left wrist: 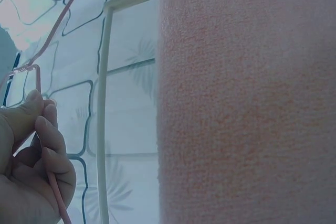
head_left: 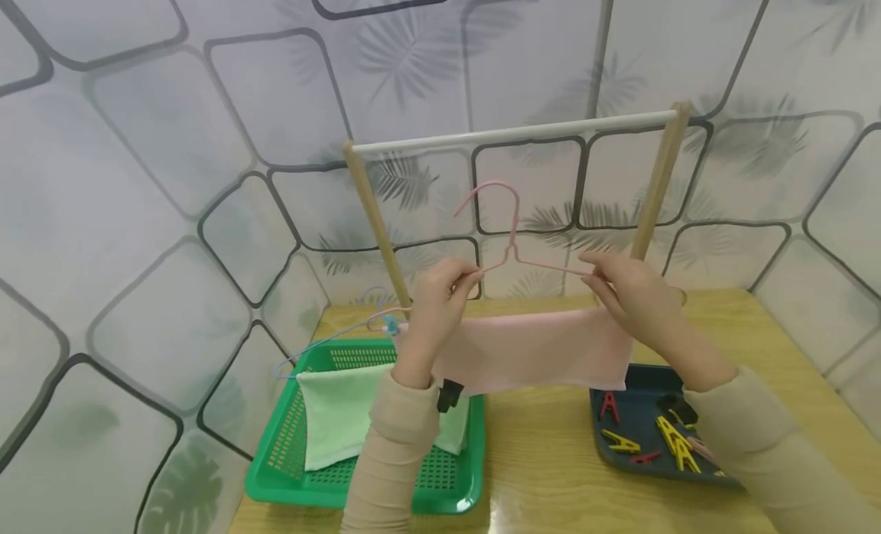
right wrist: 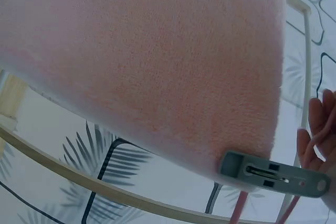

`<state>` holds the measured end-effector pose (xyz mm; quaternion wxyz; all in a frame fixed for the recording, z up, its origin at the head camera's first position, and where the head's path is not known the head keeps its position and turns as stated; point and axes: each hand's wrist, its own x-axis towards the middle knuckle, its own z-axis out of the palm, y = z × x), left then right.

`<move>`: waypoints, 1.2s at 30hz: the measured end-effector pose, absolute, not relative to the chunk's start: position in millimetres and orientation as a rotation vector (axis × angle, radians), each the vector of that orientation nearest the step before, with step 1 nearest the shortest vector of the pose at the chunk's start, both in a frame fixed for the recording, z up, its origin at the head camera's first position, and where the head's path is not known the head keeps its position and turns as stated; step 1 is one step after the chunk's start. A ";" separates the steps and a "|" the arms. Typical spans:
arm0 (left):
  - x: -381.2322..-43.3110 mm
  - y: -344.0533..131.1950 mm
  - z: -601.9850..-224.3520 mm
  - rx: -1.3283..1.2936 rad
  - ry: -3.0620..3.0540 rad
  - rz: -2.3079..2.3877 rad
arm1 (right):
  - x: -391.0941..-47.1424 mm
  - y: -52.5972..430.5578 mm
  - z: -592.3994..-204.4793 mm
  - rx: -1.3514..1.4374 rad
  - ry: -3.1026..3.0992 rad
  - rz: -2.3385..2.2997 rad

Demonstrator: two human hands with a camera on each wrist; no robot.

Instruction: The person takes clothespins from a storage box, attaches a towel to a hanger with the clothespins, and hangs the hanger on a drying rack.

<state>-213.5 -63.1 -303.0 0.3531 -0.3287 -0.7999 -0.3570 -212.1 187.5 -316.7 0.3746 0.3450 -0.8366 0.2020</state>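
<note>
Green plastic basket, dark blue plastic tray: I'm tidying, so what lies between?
The head view shows bare yellowish wooden tabletop; a hanging pink cloth hides the rear part.

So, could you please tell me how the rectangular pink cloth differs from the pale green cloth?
The pink cloth hangs on the thin pink hanger; the pale green cloth lies in the green plastic basket. The pink cloth is raised; the pale green cloth sits lower. The beige-sleeved left arm partly hides both.

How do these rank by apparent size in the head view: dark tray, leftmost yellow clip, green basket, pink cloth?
1. Green basket
2. Pink cloth and dark tray, unranked: the right sleeve hides part of the tray, and the raised cloth looks nearer the camera.
3. Leftmost yellow clip
</note>
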 end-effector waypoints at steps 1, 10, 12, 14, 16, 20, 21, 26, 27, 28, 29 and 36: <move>-214.4 -63.0 -302.9 -0.857 -2.059 -0.923 | -212.4 187.7 -316.5 0.874 -2.184 0.516; -216.4 -64.5 -305.9 -0.891 -2.044 -0.948 | -209.1 186.2 -318.5 0.899 -2.324 0.595; -215.8 -68.5 -308.1 -0.881 -2.068 -0.942 | -208.2 186.8 -318.5 0.890 -2.330 0.604; -214.9 -75.6 -311.6 -0.840 -2.099 -0.909 | -207.0 188.3 -318.5 0.873 -2.336 0.607; -213.8 -85.9 -315.9 -0.792 -2.116 -0.889 | -205.9 190.8 -318.3 0.863 -2.331 0.603; -215.9 -109.8 -328.8 -0.727 -2.110 -0.990 | -205.1 197.7 -314.6 0.840 -2.305 0.578; -231.4 -119.0 -349.4 -0.737 -2.099 -1.057 | -204.9 199.4 -312.9 0.831 -2.307 0.575; -232.6 -139.0 -366.7 -0.663 -2.241 -1.196 | -204.0 205.4 -305.0 0.795 -2.352 0.603; -231.6 -141.3 -368.4 -0.671 -2.284 -1.191 | -204.3 206.2 -304.2 0.796 -2.348 0.601; -216.1 -138.9 -352.3 -0.662 -2.339 -1.166 | -204.6 207.2 -303.7 0.798 -2.340 0.596; -214.4 -140.0 -351.9 -0.678 -2.381 -1.160 | -205.1 208.1 -303.7 0.798 -2.329 0.591; -199.1 -135.2 -337.7 -0.712 -2.412 -1.247 | -209.0 213.6 -306.3 0.815 -2.266 0.599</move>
